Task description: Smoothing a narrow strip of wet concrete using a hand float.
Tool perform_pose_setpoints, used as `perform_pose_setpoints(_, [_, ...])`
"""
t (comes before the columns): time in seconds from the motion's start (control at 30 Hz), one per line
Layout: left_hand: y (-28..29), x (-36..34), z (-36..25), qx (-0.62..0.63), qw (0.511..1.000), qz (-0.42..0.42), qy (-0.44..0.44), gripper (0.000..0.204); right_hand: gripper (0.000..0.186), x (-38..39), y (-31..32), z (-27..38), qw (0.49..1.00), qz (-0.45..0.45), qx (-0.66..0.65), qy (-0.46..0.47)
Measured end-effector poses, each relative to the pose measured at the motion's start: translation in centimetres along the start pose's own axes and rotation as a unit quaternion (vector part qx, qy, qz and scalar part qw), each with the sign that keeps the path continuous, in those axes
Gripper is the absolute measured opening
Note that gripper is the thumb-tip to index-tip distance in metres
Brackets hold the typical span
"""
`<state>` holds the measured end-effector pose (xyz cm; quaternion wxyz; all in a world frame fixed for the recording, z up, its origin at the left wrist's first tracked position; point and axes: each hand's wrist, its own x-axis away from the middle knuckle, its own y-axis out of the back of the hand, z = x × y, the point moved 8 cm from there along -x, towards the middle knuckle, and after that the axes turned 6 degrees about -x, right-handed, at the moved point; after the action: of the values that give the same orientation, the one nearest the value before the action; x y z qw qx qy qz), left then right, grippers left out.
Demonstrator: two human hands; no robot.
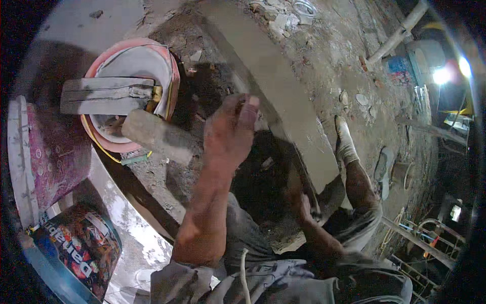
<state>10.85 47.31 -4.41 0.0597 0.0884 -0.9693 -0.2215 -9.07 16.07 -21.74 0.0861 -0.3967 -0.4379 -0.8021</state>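
Observation:
A long, smooth grey slab (283, 86), coated like wet cement, runs from the top middle down to the right of centre. My left hand (230, 129) is raised beside its left edge, fingers curled and thumb on top; anything inside the fist is hidden. Lower down, my right hand (302, 206) is by the slab's near end, blurred and in shadow. A dark, thin strip (305, 180) follows the slab's edge close to that hand. Left of my left forearm lies a grey, worn block (157, 136), partly over a pink tub's rim.
The pink tub (174, 83) has a grey wooden block (106, 96) across it. A blue printed bucket (81, 248) and a magenta container (58, 147) stand left. My leg (358, 185) and a sandal (383, 172) are right of the slab. Metal frames (435, 238) lie lower right.

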Motion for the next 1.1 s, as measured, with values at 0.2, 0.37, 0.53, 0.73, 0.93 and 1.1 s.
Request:
perform_pose_setpoints(0.2, [0.4, 0.2, -0.3, 0.022, 1.000, -0.020, 0.004, 0.033, 0.042, 4.8, -0.8, 0.3, 0.982, -0.088, -0.094, 0.138])
perform_pose_setpoints(0.37, [2.9, 0.7, 1.5, 0.039, 0.998, -0.045, 0.037, 0.033, 0.053, -1.5, 0.0, 10.8, 0.992, -0.084, 0.050, 0.075])
perform_pose_setpoints(0.53, [4.9, 1.7, 2.2, 0.056, 0.993, -0.082, 0.065, 0.033, 0.058, -6.2, 5.8, 23.8, 0.903, -0.244, 0.036, 0.353])
perform_pose_setpoints(0.73, [4.1, 1.8, 0.5, 0.021, 0.993, -0.106, 0.038, 0.031, 0.052, -13.1, 11.7, 32.0, 0.895, -0.264, 0.123, 0.338])
perform_pose_setpoints(0.93, [1.8, 0.9, 0.0, 0.015, 0.995, -0.090, 0.035, 0.031, 0.055, -17.0, 12.4, 35.0, 0.841, -0.280, 0.175, 0.430])
perform_pose_setpoints(1.1, [0.3, 0.4, -0.6, 0.050, 0.995, -0.080, 0.017, 0.030, 0.057, -18.0, 14.2, 31.5, 0.896, -0.230, 0.151, 0.348])
